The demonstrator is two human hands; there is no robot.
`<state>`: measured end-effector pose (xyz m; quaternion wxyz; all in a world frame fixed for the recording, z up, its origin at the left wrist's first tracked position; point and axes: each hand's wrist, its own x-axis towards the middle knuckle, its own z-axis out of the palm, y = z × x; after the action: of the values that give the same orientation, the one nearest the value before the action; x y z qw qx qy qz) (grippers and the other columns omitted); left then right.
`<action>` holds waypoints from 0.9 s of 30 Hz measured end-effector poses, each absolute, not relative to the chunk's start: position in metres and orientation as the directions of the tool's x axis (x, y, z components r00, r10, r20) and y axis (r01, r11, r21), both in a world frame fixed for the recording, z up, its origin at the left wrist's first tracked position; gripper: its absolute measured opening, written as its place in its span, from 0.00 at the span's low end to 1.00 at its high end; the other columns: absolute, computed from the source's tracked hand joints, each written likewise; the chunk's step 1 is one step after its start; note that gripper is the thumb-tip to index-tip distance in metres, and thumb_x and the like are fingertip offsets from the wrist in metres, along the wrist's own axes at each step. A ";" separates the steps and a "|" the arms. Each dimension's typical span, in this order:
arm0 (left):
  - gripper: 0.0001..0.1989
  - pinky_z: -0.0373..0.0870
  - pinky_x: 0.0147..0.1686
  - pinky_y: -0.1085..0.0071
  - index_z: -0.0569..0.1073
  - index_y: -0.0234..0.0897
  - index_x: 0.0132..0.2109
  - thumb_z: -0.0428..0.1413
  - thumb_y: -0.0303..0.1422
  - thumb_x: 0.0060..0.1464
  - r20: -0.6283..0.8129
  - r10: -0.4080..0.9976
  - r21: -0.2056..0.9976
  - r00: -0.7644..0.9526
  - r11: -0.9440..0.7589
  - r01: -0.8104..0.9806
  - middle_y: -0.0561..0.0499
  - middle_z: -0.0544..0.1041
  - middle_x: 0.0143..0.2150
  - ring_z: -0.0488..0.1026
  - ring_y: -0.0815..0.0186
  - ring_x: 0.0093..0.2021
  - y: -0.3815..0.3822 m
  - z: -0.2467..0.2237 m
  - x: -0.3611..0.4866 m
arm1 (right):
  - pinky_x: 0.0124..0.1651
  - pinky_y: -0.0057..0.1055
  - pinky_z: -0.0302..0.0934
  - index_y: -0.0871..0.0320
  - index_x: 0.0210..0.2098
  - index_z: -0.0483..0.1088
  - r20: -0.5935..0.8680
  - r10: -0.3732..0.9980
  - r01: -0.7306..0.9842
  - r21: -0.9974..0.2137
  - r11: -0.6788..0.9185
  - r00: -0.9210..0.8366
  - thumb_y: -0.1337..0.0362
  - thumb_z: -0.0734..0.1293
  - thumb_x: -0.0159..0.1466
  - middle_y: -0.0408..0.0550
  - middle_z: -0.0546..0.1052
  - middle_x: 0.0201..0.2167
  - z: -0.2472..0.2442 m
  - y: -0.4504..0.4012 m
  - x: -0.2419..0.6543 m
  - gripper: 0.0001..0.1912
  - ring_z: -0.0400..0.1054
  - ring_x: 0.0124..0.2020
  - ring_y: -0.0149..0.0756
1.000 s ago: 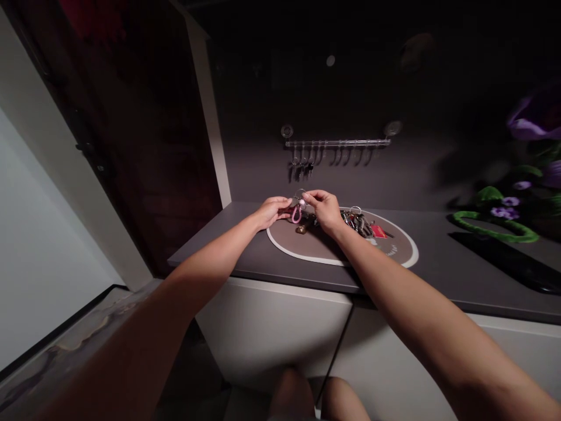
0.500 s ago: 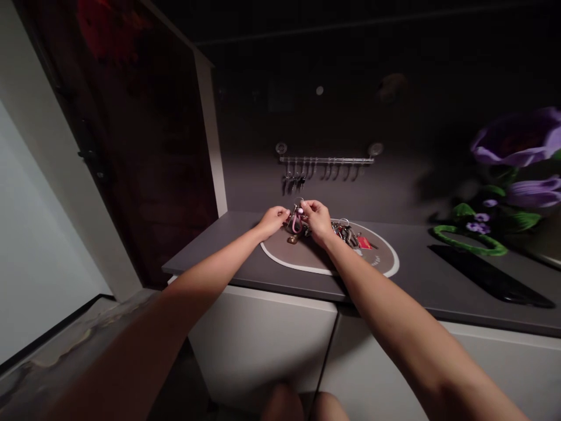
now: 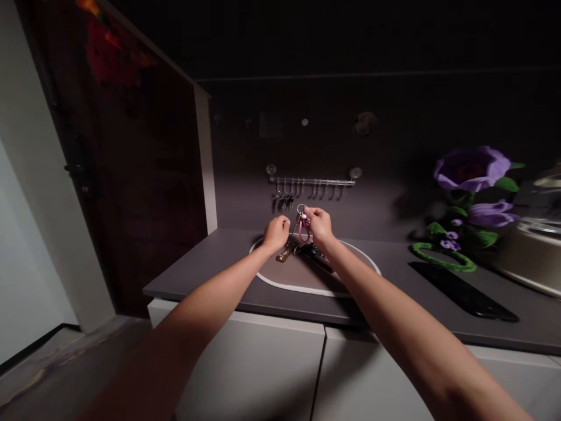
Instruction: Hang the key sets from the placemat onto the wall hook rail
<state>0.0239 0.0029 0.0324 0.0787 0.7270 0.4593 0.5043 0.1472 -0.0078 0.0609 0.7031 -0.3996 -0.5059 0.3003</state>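
Note:
My right hand [image 3: 321, 225] pinches a metal key ring [image 3: 301, 208] above an oval mat [image 3: 289, 287]. From the ring hang a pink strap [image 3: 304, 231] and what looks like a key beside it. Just left of the strap, my left hand [image 3: 277, 233] is closed with the thumb against the fingers. Whatever may be inside it is hidden. A brown and gold piece [image 3: 284, 255] lies on the mat below my hands. Other dark items lie on the mat, partly behind my right hand and wrist.
A hook rail [image 3: 311, 182] is on the back wall, with several keys [image 3: 284, 202] at its left end. To the right are a black phone-like slab [image 3: 464, 292], a green fuzzy ring [image 3: 443, 257] and purple flowers [image 3: 473, 169]. A dark door [image 3: 144, 193] stands left.
The camera view has shifted, so the wall and rail appear lower. My right hand has lifted the key ring and strap higher over the mat. My left hand has curled more tightly.

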 end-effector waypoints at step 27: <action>0.14 0.63 0.39 0.71 0.73 0.36 0.36 0.43 0.30 0.55 0.623 0.696 0.260 0.357 -0.615 0.744 0.46 0.74 0.36 0.69 0.65 0.38 0.011 0.015 0.007 | 0.20 0.26 0.63 0.59 0.20 0.60 0.160 0.900 -0.388 -0.861 0.328 0.406 0.71 0.61 0.57 0.39 0.63 0.11 0.116 0.056 0.125 0.10 0.60 0.14 0.27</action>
<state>0.0066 0.0109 0.0146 -0.0338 0.8230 0.4374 0.3607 0.1248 0.0556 0.1161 0.7444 -0.3856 -0.3316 0.4327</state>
